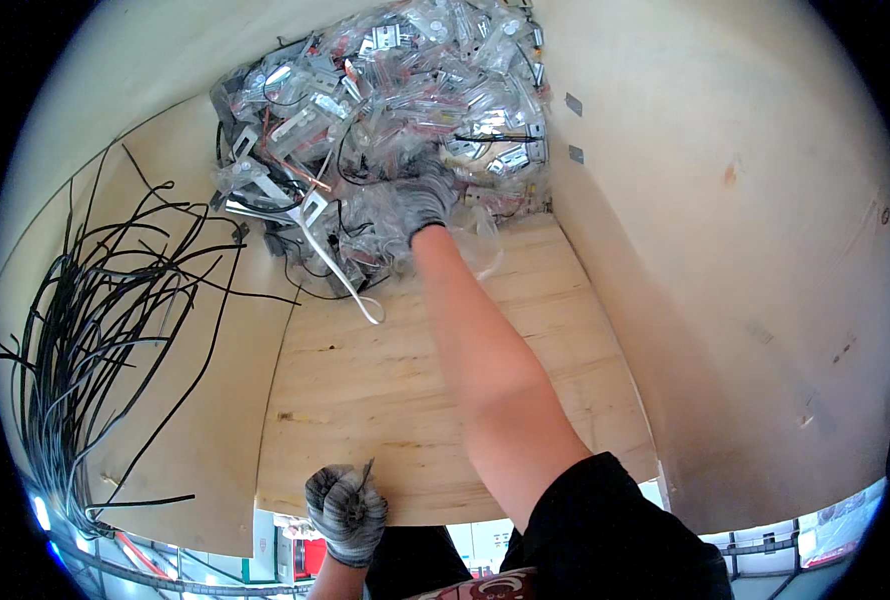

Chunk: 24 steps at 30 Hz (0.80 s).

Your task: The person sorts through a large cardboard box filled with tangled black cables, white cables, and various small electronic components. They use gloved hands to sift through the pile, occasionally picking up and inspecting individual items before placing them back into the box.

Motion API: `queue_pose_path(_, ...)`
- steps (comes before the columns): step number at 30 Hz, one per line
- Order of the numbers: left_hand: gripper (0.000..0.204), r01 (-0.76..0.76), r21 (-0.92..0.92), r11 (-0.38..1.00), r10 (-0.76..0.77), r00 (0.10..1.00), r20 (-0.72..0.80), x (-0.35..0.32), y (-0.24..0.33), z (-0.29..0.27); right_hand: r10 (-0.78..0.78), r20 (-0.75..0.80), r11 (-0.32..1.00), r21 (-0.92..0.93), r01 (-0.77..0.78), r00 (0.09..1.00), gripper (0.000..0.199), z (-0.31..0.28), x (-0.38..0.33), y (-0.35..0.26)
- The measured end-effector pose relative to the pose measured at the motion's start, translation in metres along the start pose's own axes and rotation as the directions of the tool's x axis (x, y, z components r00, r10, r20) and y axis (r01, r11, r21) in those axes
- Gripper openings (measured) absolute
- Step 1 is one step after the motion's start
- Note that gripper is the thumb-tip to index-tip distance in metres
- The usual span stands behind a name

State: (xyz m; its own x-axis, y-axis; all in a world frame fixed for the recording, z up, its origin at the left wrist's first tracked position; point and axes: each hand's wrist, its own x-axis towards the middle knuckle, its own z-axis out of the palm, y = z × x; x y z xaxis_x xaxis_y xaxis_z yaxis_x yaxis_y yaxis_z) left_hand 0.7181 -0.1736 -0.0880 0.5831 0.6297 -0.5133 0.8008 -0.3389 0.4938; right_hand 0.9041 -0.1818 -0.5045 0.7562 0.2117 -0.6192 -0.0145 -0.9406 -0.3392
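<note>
My right arm stretches far forward to a heap of metal parts in clear plastic bags (435, 95). The gloved right hand (427, 195) is in among the bags near the front of the heap. Its fingers are blurred and partly covered by plastic, so any grip is hidden. Close to my body, at the near edge of the wooden board (365, 400), my left hand (347, 512) in a grey striped glove is curled closed. A short dark tip sticks up from it; what it belongs to is unclear. A white strap (333, 262) hangs from the heap, left of my right hand.
A big bunch of black cable-like strips (75, 370) fans out at the left against a pale panel. High wooden side walls (735, 250) enclose the board at left and right. Beyond the near edge, a curved rail (195, 578) runs along the bottom left.
</note>
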Motion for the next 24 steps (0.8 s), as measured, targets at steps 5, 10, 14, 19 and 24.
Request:
queue_pose_path(5,0.027,0.031,0.008,0.999,-0.031,0.999,-0.021,-0.003,-0.001,-0.002,-0.309,0.316,0.951,0.116,0.287,0.897,0.047,-0.027,-0.031,-0.098)
queue_pose_path(10,0.026,0.014,-0.01,1.0,-0.014,0.999,-0.041,-0.003,-0.002,-0.003,-0.444,0.165,0.844,0.408,0.349,0.881,0.047,-0.032,-0.039,-0.087)
queue_pose_path(14,0.027,0.072,-0.041,0.997,-0.071,0.997,0.014,-0.001,0.0,-0.013,0.002,0.06,0.988,0.154,-0.011,0.998,0.051,-0.045,-0.023,-0.009)
queue_pose_path(19,0.03,-0.02,-0.036,0.999,0.019,0.999,-0.029,0.013,0.005,-0.008,0.289,0.116,0.891,0.33,-0.311,0.95,0.094,-0.009,-0.016,0.061)
queue_pose_path(24,0.028,0.01,-0.027,1.0,-0.011,0.999,-0.033,0.007,0.001,-0.007,0.087,0.412,0.648,0.668,-0.366,0.907,0.073,-0.006,-0.02,-0.006)
